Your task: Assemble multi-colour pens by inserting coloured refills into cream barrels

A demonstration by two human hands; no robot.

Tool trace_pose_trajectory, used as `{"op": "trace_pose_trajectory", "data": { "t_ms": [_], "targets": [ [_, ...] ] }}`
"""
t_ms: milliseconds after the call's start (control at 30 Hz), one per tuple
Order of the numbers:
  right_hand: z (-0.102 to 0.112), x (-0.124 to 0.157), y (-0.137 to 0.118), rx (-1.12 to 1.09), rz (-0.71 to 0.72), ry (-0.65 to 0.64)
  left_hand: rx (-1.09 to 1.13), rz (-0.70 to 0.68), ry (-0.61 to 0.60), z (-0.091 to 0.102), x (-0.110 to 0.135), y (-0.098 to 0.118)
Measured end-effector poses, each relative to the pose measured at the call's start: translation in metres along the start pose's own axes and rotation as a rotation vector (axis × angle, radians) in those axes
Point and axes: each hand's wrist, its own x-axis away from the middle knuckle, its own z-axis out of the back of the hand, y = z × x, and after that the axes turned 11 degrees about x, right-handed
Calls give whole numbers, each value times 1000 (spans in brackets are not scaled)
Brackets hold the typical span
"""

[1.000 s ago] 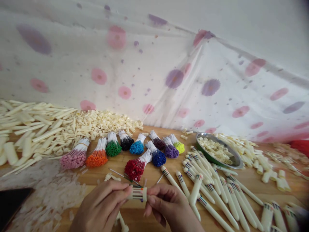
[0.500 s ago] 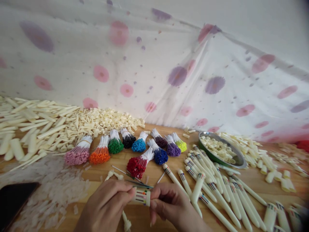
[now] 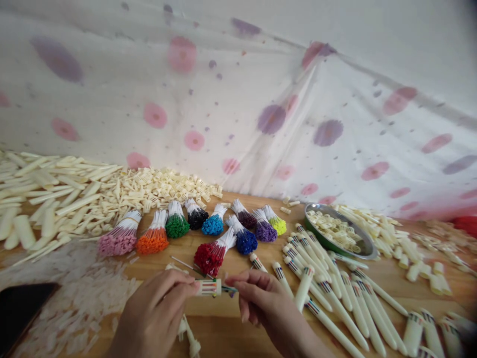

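Between thumb and fingers, my left hand grips a cream slotted pen barrel lying roughly level, with coloured pieces showing in its slots. My right hand is closed in a pinch just right of the barrel's open end. Thin dark and coloured pen refills run between that end and my right fingertips; their exact number is unclear. Just beyond my hands lies a bundle of red-tipped refills. Close by are bundles with dark blue, orange and pink tips.
Finished-looking multicolour pens lie in rows at right. Behind them stands a metal bowl of cream rings. Cream plastic parts are heaped at back left, above clear small pieces and a dark phone. A flowered plastic sheet hangs behind.
My right hand has drawn back a little to the right from the barrel's end, exposing refills between them. My left hand has shifted slightly left and up with the barrel.
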Motion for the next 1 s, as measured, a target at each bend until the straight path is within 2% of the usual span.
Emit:
{"op": "trace_pose_trajectory", "data": {
  "t_ms": [167,333,400,500,567,633,733,833,1000],
  "targets": [
    [3,-7,2,82,138,42,104,84,-19,-1,-5,2],
    [4,-13,9,221,244,149,435,351,-37,-5,-4,-3],
    [6,-14,12,401,300,206,591,489,-34,-7,-2,-8],
    [9,-16,16,887,438,312,730,656,-23,-8,-2,-17],
    [11,-18,19,1204,503,347,776,708,-7,-6,-5,-22],
    [13,-22,23,1369,518,347,795,748,57,-1,-12,-26],
    [15,-27,27,1415,524,338,792,852,161,7,-22,-30],
    [12,-32,26,1445,543,317,792,973,175,17,-26,-31],
    [-4,-48,13,1532,570,240,807,1062,198,28,-8,-27]
  ]
}}
